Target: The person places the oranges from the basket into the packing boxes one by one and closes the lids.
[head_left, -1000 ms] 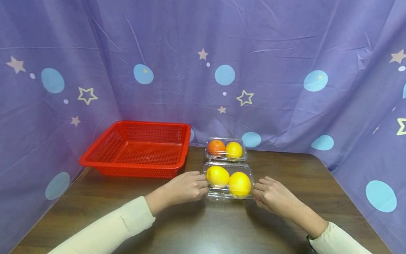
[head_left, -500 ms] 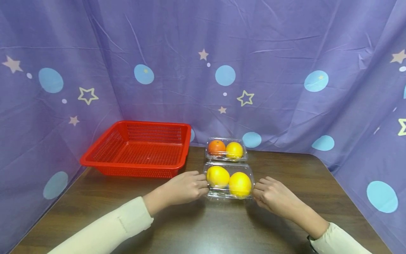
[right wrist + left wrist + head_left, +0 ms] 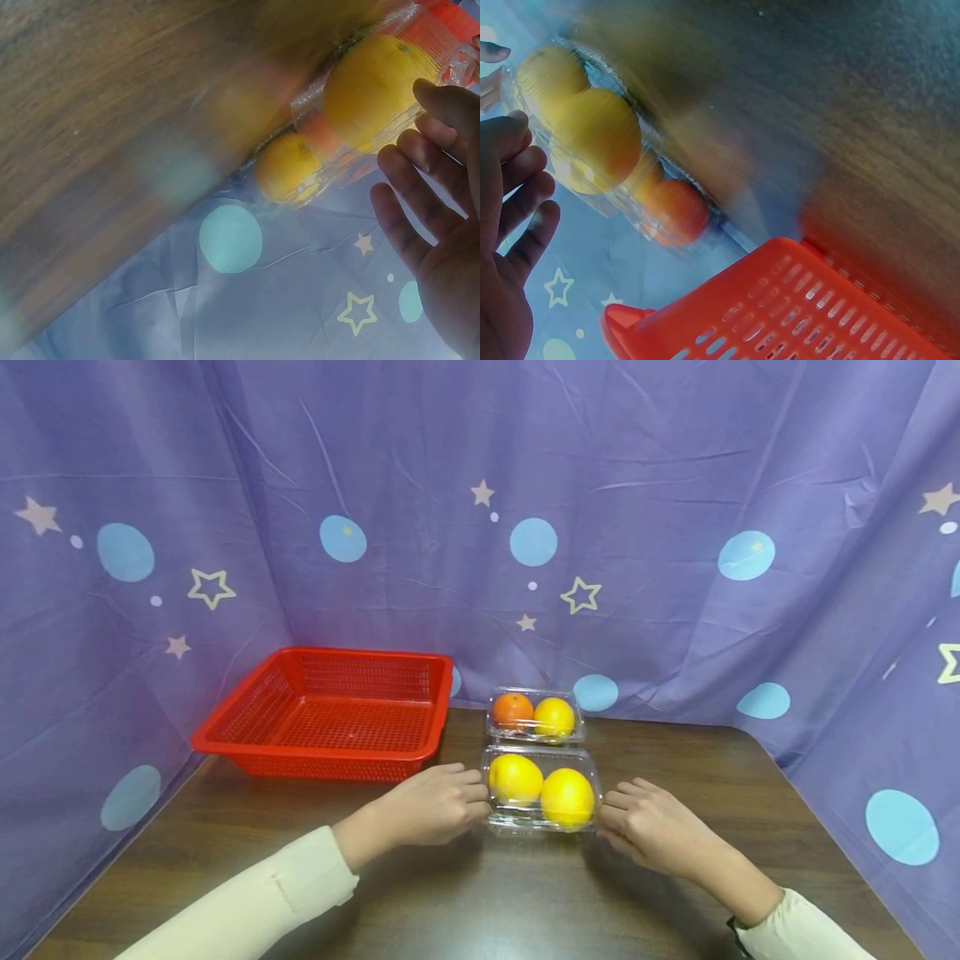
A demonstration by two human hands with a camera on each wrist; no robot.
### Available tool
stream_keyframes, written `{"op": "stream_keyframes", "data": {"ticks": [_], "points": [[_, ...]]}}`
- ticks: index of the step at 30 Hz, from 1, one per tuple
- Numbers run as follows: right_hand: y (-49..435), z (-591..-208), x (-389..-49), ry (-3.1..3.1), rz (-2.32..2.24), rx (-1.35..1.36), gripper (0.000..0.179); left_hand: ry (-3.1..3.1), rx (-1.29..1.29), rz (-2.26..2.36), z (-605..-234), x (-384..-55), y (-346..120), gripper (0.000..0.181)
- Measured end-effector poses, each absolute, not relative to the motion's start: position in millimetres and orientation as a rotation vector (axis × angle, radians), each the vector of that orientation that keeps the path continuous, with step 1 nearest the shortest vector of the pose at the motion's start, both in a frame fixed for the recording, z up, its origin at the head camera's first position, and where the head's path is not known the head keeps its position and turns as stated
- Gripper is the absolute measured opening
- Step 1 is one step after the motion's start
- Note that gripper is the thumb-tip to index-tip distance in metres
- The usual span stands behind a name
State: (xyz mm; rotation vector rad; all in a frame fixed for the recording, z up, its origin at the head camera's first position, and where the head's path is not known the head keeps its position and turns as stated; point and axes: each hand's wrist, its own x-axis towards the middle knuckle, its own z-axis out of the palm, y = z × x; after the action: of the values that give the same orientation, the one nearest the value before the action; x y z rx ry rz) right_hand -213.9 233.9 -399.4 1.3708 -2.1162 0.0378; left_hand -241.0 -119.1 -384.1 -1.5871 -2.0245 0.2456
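Observation:
A clear plastic fruit box (image 3: 517,820) with two yellow round fruits (image 3: 567,797) inside stands on the table. My left hand (image 3: 438,806) pinches its near left corner between thumb and fingers. At the near right corner my right hand (image 3: 648,828) pinches the edge in the same way. In the right wrist view the thumb (image 3: 450,105) lies close against the box edge, with the other fingers loosely bent. Just behind is a second clear box (image 3: 532,736), holding an orange fruit (image 3: 513,711) and a yellow fruit (image 3: 554,718).
A red plastic basket (image 3: 322,750) with slotted walls sits on the left of the brown wooden table (image 3: 540,902). Behind and on both sides hangs a purple curtain (image 3: 420,460) with stars and blue dots.
My left hand has shifted very slightly to the left. Both boxes and the right hand stay nearly where they were; the head view has tilted a little.

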Motion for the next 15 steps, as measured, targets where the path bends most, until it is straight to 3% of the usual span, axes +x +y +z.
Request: {"op": "stream_keyframes", "data": {"ticks": [15], "points": [[229.8, -387.8, -222.1, -2.144, 0.14, 1.318, 0.016, -2.104, -1.474, 0.013, -377.3, -245.6, -119.9, 0.015]]}}
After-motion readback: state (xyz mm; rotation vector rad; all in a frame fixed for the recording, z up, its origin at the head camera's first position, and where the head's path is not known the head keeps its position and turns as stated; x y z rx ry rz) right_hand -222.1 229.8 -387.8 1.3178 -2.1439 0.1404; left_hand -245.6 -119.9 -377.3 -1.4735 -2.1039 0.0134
